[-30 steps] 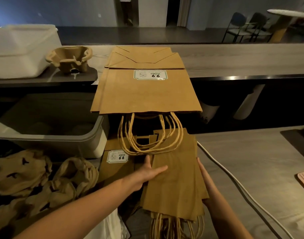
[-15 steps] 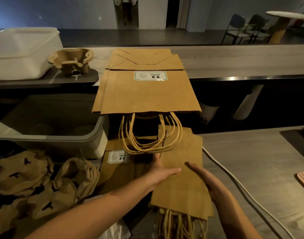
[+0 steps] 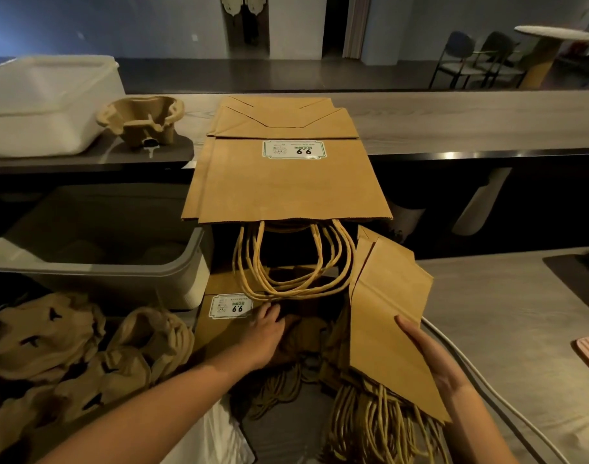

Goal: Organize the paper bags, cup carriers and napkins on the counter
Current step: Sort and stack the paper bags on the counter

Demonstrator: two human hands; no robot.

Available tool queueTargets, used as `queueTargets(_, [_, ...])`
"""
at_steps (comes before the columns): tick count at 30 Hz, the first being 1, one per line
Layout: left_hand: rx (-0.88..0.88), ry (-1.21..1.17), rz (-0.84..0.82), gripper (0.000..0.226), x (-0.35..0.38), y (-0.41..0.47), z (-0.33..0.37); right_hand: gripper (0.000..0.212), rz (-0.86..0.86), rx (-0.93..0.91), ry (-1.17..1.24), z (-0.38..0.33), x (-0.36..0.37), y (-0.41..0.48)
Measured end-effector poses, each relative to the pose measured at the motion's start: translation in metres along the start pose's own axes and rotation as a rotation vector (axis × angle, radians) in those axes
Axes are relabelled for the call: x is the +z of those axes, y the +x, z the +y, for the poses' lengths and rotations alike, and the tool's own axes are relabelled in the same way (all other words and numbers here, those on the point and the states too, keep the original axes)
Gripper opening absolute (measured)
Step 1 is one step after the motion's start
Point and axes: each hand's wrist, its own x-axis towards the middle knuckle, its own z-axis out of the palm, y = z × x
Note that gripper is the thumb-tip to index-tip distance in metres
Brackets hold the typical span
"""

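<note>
Beside a cable [image 3: 517,416], right hand [image 3: 433,363] grips bags [image 3: 386,323]; left hand [image 3: 263,336] lies flat-fingered.

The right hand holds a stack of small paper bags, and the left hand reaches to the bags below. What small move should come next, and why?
Probably the left hand should gather the loose bags under its fingers and square them. The right hand holds the stack of small paper bags tilted aside, which uncovers them beside the labelled bag, so they seem next to sort.

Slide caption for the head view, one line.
Right hand holds a tilted stack of paper bags; left hand reaches to the labelled bag below the large bags' hanging handles.
</note>
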Motion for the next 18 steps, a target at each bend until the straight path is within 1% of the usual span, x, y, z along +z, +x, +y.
queueTargets(2, [-0.034,-0.016,-0.060,0.065,0.004,-0.003,0.004,0.103,0.005,-0.010,-0.022,0.000,-0.002,0.001])
queueTargets(3, [-0.061,-0.088,-0.098,0.073,0.008,-0.004,0.007,0.103,0.008,-0.010,-0.027,0.001,-0.003,0.001])
queueTargets(5, [-0.097,-0.217,-0.108,0.096,0.018,-0.002,0.013,0.105,0.014,-0.009,-0.035,0.003,-0.005,0.002])
queueTargets(6, [-0.102,-0.175,-0.127,0.099,0.021,0.003,0.014,0.105,0.009,-0.006,-0.036,0.003,-0.005,0.002])
queueTargets(7, [-0.123,-0.067,-0.161,0.095,0.019,0.005,0.015,0.105,0.001,-0.004,-0.033,0.003,-0.004,0.002])
queueTargets(8, [-0.145,0.039,-0.149,0.086,0.018,0.008,0.014,0.105,-0.007,-0.005,-0.025,0.003,-0.005,0.002])
queueTargets(10, [-0.144,0.130,-0.096,0.069,0.010,0.009,0.017,0.106,-0.013,-0.001,-0.021,0.002,-0.007,0.001])
queueTargets(12, [-0.152,0.062,-0.033,0.061,0.007,0.009,0.020,0.107,-0.017,0.012,-0.018,0.002,-0.009,0.001])
queueTargets(13, [-0.164,-0.046,0.011,0.057,0.003,0.008,0.022,0.107,-0.024,0.016,-0.013,0.002,-0.009,0.000])
queueTargets(14, [-0.134,-0.076,0.059,0.051,0.001,0.006,0.021,0.107,-0.032,0.015,-0.010,0.002,-0.009,0.000])
queueTargets(15, [-0.120,-0.194,0.124,0.042,-0.007,0.001,0.022,0.106,-0.036,0.011,-0.012,0.002,-0.009,0.000])
queueTargets(16, [-0.067,-0.255,0.178,0.032,-0.016,-0.002,0.019,0.106,-0.034,0.007,-0.018,0.001,-0.008,-0.001])
queueTargets(17, [-0.051,-0.318,0.210,0.026,-0.026,-0.007,0.015,0.105,-0.029,0.005,-0.023,0.001,-0.008,-0.001])
queueTargets(18, [-0.049,-0.366,0.219,0.026,-0.035,-0.010,0.009,0.104,-0.024,0.005,-0.029,0.001,-0.008,-0.001])
